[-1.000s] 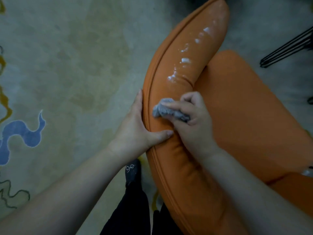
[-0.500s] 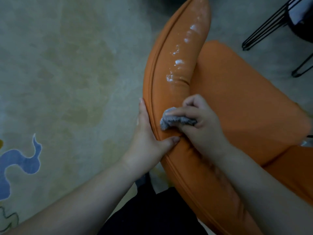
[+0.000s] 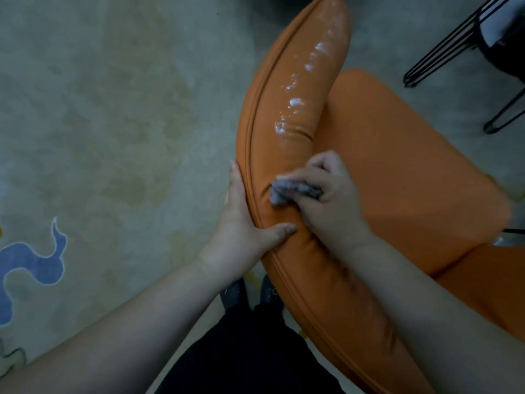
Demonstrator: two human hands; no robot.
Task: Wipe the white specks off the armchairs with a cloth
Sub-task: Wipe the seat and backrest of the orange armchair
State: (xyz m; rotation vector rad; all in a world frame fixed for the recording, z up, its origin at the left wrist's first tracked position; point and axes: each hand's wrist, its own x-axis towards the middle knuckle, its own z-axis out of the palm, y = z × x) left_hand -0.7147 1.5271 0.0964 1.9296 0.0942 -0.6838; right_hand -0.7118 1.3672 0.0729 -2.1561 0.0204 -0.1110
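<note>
An orange leather armchair (image 3: 397,177) fills the right half of the view, its curved padded back rim running from the top centre down to the lower right. White specks (image 3: 295,102) dot the far stretch of that rim. My right hand (image 3: 326,200) grips a bunched grey cloth (image 3: 287,191) and presses it onto the rim, nearer to me than the specks. My left hand (image 3: 241,226) holds the rim's outer edge, fingers flat along the outside and thumb on top.
A pale green carpet (image 3: 113,123) with a blue swirl (image 3: 31,263) covers the floor on the left. Black wire chair legs (image 3: 454,52) stand at the top right. My dark trousers and shoes (image 3: 247,336) are at the bottom centre, close to the chair.
The view shifted a little. My right hand with the cloth has slid slightly to the left across the rim; my left hand keeps the same hold.
</note>
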